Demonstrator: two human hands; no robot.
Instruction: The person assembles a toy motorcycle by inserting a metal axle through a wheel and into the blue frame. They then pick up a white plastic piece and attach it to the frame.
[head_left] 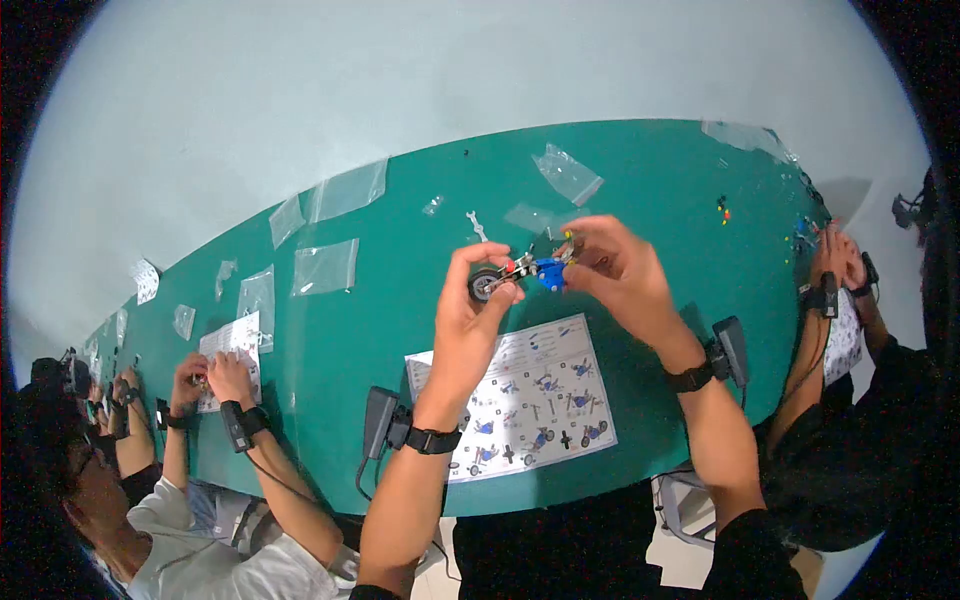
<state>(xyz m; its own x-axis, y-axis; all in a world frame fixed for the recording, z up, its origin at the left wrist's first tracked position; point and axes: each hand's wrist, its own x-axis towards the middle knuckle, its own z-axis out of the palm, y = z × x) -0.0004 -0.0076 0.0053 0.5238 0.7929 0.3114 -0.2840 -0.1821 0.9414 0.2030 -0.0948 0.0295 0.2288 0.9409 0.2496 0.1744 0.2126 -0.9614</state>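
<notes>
A small toy motorcycle with blue, red and grey pieces is held above the table between both my hands. My left hand is closed around its wheel end, thumb and fingers pinching beside the black tyre. At the other end, my right hand is closed on the blue body and a small yellowish part, partly hidden by the fingers. Below my hands lies a printed instruction sheet with pictures of building steps, partly covered by my left forearm.
On the green table lie a grey wrench-shaped piece, clear plastic bags, and small yellow and orange pieces. Co-workers' hands are at the left over a sheet; another person's hands are at the right.
</notes>
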